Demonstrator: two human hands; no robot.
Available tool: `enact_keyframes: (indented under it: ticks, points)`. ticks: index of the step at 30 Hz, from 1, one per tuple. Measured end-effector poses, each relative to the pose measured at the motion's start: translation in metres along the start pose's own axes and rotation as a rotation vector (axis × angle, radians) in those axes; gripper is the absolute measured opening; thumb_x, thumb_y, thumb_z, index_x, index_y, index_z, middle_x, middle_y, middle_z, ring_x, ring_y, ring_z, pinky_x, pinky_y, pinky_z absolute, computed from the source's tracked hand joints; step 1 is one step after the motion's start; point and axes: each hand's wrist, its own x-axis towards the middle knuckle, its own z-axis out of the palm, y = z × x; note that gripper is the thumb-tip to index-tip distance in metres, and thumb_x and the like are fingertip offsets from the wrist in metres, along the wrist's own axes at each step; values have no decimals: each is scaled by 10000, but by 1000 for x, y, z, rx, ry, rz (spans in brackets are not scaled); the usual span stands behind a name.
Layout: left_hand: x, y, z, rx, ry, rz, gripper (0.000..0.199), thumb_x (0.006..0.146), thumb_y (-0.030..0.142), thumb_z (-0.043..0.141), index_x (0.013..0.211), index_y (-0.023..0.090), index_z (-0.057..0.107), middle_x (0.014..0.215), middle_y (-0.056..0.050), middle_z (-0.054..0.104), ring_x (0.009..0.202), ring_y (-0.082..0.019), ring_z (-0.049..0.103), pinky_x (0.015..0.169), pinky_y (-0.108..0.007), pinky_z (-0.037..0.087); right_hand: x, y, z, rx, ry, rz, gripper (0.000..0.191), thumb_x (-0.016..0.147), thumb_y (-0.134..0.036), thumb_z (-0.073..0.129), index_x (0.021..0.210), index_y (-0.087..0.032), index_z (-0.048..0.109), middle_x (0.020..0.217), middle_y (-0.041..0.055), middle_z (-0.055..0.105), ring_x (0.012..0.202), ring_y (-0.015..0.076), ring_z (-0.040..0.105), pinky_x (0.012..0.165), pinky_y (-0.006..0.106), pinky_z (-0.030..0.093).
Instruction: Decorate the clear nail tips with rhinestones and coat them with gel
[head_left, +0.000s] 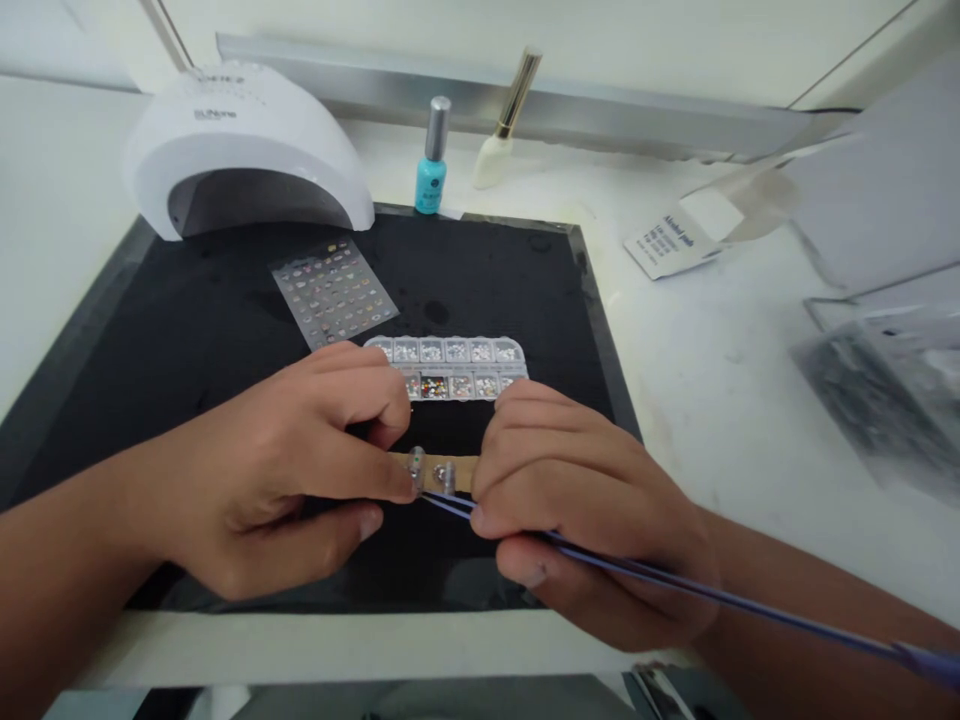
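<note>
A tan strip (463,472) with false nails (416,468) on it lies across the black mat, between my two hands. My left hand (300,470) has its fingers curled over the strip's left end, and the index fingertip presses at a clear nail bearing small gems. Its thumb is tucked below. My right hand (585,500) is closed around purple-blue tweezers (645,570), whose thin tips reach the lower edge of that nail. A second nail (448,477) with silvery pieces sits just right of it. Whether the tips pinch anything is too small to tell.
Just beyond the hands lies a clear case (457,367) of rhinestones, with a sticker sheet (334,292) to its left. A white nail lamp (247,140) stands at the back left. Behind the mat (510,270) are a turquoise bottle (430,170), a cream bottle (495,155) and an alcohol pads box (671,240).
</note>
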Motion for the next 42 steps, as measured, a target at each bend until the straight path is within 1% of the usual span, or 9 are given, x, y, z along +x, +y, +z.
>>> enact_keyframes:
  ticks: [9,21,24,28,30,33,35,39,42]
  points:
    - [2,1,0,36,-15,11,207,838,54,531,932,168,676,849,-14,508,732,-156,478,742,-365,406,0,0,1,1,4,-3,255,1070,-271,485,864,-159,586,765,22,672,702,142,604,754,351,476]
    - [2,0,2,71,-18,20,172,853,81,539,900,183,668,854,-36,523,747,-195,479,730,-390,369,0,-1,-4,39,8,17,151,1019,-256,565,891,-182,592,779,23,685,726,160,646,757,363,499]
    - [1,-1,3,105,-42,35,162,854,81,537,892,176,662,870,-40,522,757,-199,460,734,-397,341,-1,-1,-7,97,61,40,134,1009,-251,586,897,-182,608,772,25,682,714,159,653,753,367,506]
    - [0,0,2,163,-58,65,140,857,75,545,881,178,637,874,-41,532,765,-202,445,723,-401,313,-2,7,-8,206,203,54,120,983,-232,606,886,-178,648,722,25,658,671,161,642,714,368,508]
    - [-2,0,2,134,-32,65,153,855,71,549,918,185,629,884,-40,535,771,-200,464,734,-407,339,-3,14,-7,277,294,42,120,965,-232,614,878,-172,670,716,33,652,667,161,622,678,356,504]
    - [-6,-1,2,49,74,56,224,838,84,567,1021,200,628,905,-45,538,789,-203,507,753,-418,400,-5,23,-3,347,404,55,126,955,-266,642,880,-180,695,727,36,639,649,154,588,600,323,472]
    - [-8,-2,2,31,127,50,237,832,96,574,1035,205,627,905,-50,541,801,-210,521,753,-424,422,-7,26,-1,360,432,85,136,968,-286,640,893,-191,701,734,29,629,637,148,566,584,316,442]
    - [-8,-3,2,52,124,29,169,850,114,568,986,210,596,871,-40,536,802,-201,526,753,-415,442,-8,29,0,377,442,106,152,989,-285,618,904,-187,697,744,22,621,640,140,554,594,311,424]
    - [-8,-7,0,56,165,1,124,865,103,554,914,216,535,852,-26,521,783,-184,517,732,-386,447,-8,32,1,382,455,128,156,1002,-285,608,903,-196,690,736,11,614,650,142,559,600,304,421]
